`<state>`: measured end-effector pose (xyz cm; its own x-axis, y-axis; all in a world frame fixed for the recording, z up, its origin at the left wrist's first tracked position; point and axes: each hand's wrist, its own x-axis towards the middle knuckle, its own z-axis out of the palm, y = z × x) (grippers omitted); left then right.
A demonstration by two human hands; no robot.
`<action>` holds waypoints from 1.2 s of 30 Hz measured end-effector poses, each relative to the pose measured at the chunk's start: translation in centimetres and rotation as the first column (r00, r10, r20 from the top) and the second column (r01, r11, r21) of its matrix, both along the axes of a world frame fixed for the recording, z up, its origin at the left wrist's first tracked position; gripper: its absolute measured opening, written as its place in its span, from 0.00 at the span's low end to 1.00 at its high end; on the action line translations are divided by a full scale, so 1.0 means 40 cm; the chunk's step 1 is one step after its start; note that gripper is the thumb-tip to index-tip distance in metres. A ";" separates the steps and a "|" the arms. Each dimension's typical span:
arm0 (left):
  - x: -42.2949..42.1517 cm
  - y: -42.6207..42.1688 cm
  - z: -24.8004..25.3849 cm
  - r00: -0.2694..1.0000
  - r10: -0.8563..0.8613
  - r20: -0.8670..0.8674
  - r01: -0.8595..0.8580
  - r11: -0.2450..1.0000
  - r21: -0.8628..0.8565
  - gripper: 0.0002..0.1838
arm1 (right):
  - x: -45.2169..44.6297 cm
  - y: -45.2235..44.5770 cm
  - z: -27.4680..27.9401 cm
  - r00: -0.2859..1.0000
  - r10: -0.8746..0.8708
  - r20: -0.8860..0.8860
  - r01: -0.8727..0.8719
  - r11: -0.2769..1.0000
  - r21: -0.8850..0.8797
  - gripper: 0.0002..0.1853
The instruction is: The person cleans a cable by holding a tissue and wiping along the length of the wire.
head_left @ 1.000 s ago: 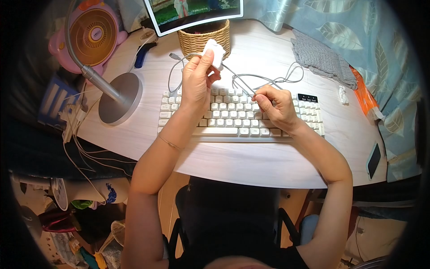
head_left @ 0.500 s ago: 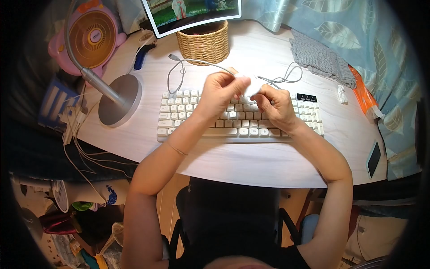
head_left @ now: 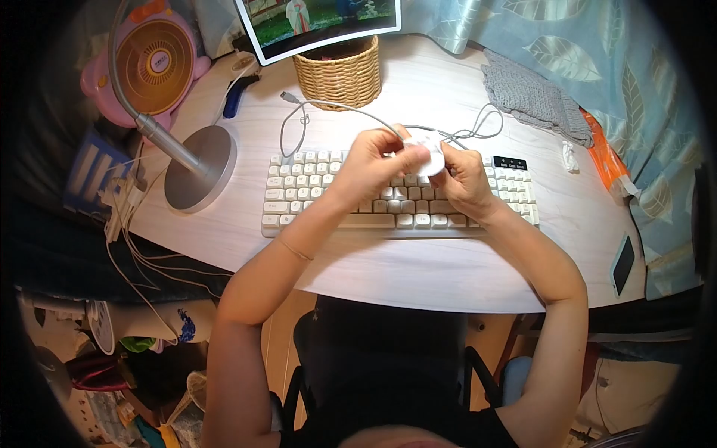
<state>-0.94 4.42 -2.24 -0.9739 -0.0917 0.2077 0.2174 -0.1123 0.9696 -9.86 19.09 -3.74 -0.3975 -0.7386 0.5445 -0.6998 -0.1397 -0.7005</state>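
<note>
Left hand (head_left: pixel 381 160): fingers bent underneath, thumb pressed on top of a white wad (head_left: pixel 428 154), cloth or tissue, can't tell which. Firm pinch, wad wrapped about the gray cable (head_left: pixel 347 106). Back of the hand faces up, wrist roughly in line with the forearm. Left forearm (head_left: pixel 280 257) slants up and inward across the desk (head_left: pixel 418 272) edge and over the keyboard (head_left: pixel 299 190), elbow bent, thin band on it.

Right hand (head_left: pixel 467 179): curled nearly to a fist, thumb and fingertips drawn together at the wad's right edge; what sits between them is hidden. Right forearm (head_left: pixel 538 254) slants up and inward, elbow bent and flared wide. Both hands meet above the keyboard, right of its middle.

Cable: plug end lies on the desk up left, line runs into the wad, rest lies looped behind the right hand. Behind the keyboard, wicker basket (head_left: pixel 340 78) just in front of the tilted screen (head_left: pixel 321 33). Left: lamp (head_left: pixel 198 175), pink heater (head_left: pixel 157 63) behind it. Right: gray knit cloth (head_left: pixel 534 101), orange bag (head_left: pixel 609 164), phone (head_left: pixel 622 265) near the desk edge.
</note>
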 end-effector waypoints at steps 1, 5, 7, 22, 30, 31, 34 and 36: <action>-0.002 0.005 -0.007 1.000 -0.019 -0.024 0.020 0.998 0.052 0.06 | -0.001 0.001 -0.001 1.000 -0.005 -0.007 0.005 1.000 0.002 0.05; -0.004 -0.006 -0.007 0.994 0.075 -0.080 -0.067 0.993 0.098 0.05 | 0.007 -0.006 0.012 1.000 -0.004 -0.029 0.003 0.999 -0.039 0.05; -0.005 -0.012 0.010 0.959 0.263 -0.103 -0.248 0.958 0.143 0.09 | 0.007 -0.009 0.008 1.000 -0.017 -0.024 0.015 0.998 -0.061 0.06; 0.000 -0.005 -0.001 0.999 0.041 -0.006 -0.042 0.998 -0.050 0.06 | 0.005 -0.002 0.004 1.000 -0.029 0.001 0.029 1.000 0.004 0.05; -0.008 -0.035 0.008 0.953 0.289 -0.094 -0.266 0.942 0.205 0.06 | 0.012 -0.009 0.011 1.000 -0.010 -0.022 0.009 0.999 -0.041 0.06; -0.008 -0.042 0.024 0.914 0.401 -0.067 -0.368 0.887 0.280 0.07 | 0.011 -0.007 0.012 1.000 0.003 -0.016 -0.004 1.000 -0.028 0.07; -0.003 -0.084 0.040 0.872 0.483 -0.074 -0.409 0.804 0.431 0.10 | 0.010 -0.006 0.009 1.000 0.011 -0.003 -0.011 1.000 -0.023 0.08; -0.005 -0.091 0.037 0.862 0.504 -0.054 -0.431 0.785 0.445 0.11 | 0.009 -0.006 0.008 1.000 0.010 -0.008 -0.010 1.000 -0.025 0.08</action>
<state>-1.12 0.79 -0.77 -0.7448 -0.6374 0.1976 0.4945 -0.3283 0.8048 -9.49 18.84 -3.44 -0.3856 -0.7284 0.5663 -0.7041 -0.1643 -0.6908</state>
